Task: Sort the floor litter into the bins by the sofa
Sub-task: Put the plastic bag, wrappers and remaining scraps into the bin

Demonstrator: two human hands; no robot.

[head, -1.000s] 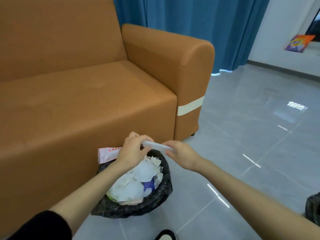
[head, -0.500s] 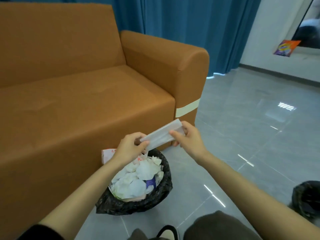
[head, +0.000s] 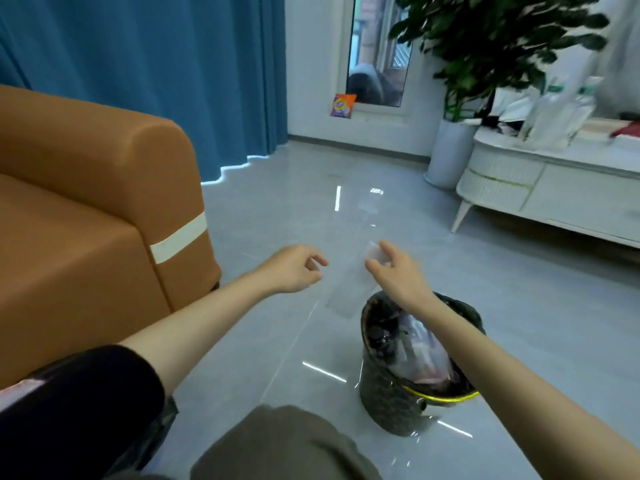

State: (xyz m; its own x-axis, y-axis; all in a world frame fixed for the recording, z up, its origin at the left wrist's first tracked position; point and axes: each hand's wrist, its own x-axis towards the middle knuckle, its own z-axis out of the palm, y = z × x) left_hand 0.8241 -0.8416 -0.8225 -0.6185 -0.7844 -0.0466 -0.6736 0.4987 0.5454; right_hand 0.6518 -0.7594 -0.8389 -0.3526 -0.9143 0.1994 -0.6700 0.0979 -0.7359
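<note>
Mid-sort, a flat translucent plastic wrapper (head: 348,287) hangs pinched in the right hand (head: 401,278), close to the rim of a dark round bag-lined bin (head: 384,403); the left hand (head: 294,271), loosely curled, holds nothing near the orange sofa (head: 104,188).

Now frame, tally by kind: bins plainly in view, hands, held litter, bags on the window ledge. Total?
bin: 1
hands: 2 (left hand, right hand)
clear wrapper, pinched by right hand: 1
orange snack bag on ledge: 1
Total: 5
</note>
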